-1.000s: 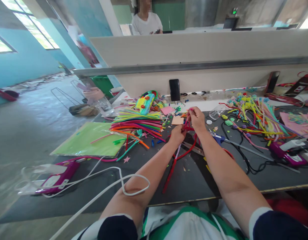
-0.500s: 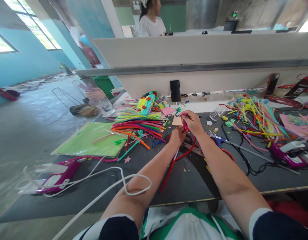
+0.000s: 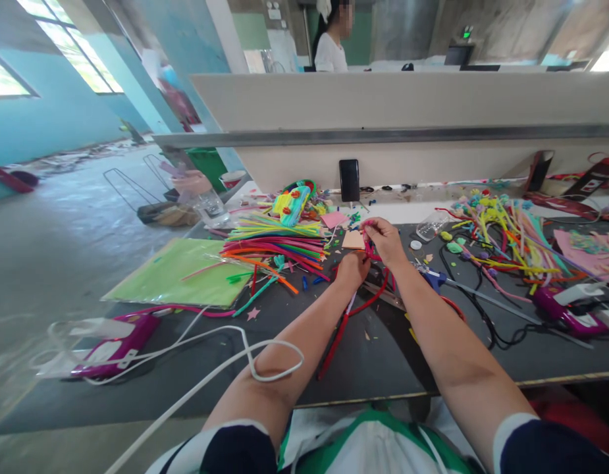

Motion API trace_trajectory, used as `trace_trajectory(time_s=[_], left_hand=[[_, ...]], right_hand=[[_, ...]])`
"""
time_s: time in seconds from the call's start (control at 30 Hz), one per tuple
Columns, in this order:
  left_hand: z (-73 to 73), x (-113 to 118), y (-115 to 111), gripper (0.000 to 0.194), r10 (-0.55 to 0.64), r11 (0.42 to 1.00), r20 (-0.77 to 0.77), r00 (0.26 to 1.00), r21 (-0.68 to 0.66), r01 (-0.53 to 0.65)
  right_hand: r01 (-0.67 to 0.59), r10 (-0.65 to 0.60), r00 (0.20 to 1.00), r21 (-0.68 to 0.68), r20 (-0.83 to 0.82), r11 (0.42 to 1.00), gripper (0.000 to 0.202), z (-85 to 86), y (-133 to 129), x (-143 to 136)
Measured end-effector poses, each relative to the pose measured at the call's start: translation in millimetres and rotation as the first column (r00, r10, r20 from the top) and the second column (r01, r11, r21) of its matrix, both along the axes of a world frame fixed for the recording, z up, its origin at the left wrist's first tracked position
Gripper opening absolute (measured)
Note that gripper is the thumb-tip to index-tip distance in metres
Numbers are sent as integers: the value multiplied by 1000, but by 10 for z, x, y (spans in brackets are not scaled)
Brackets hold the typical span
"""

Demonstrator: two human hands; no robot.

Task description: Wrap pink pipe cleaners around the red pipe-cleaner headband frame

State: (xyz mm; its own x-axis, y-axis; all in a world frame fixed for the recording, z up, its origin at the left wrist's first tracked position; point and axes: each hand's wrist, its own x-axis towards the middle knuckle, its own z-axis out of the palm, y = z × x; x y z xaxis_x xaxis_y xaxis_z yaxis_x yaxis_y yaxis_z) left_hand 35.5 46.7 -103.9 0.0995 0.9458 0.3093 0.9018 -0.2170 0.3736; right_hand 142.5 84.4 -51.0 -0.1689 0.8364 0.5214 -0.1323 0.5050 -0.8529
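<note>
Head view, from my remote seat: left hand (image 3: 352,270) pinched on pink-red fuzzy piece (image 3: 370,250), right hand (image 3: 386,242) pinching its upper end. Piece held over dark table (image 3: 373,368), near peach square (image 3: 353,239). Coloured stems (image 3: 274,245) lie left, black phone (image 3: 349,180) stands behind. Pale labels on purple power strip (image 3: 121,345) and red cylinder (image 3: 598,176): I can't read either.
</note>
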Motion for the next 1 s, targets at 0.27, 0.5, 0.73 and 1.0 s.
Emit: trace_trajectory(time_s=[0.27,0.5,0.73,1.0], left_hand=[[-35,-1,9,31,24,998,-56,998,-55,-27],[-22,8,15,32,29,996,-63,998,-87,-34],[-11,-20,47,28,42,990,-66,997,-133,-51],[0,-44,56,29,25,990,-47,999,-136,-31]], right_hand=[[595,-549,729,17,409,804,35,-171,202,170],[442,-202,393,9,897,897,19,-144,124,291],[389,-180,439,-6,880,921,13,-248,-57,68],[473,-296,527,15,797,881,19,-341,-213,-16]])
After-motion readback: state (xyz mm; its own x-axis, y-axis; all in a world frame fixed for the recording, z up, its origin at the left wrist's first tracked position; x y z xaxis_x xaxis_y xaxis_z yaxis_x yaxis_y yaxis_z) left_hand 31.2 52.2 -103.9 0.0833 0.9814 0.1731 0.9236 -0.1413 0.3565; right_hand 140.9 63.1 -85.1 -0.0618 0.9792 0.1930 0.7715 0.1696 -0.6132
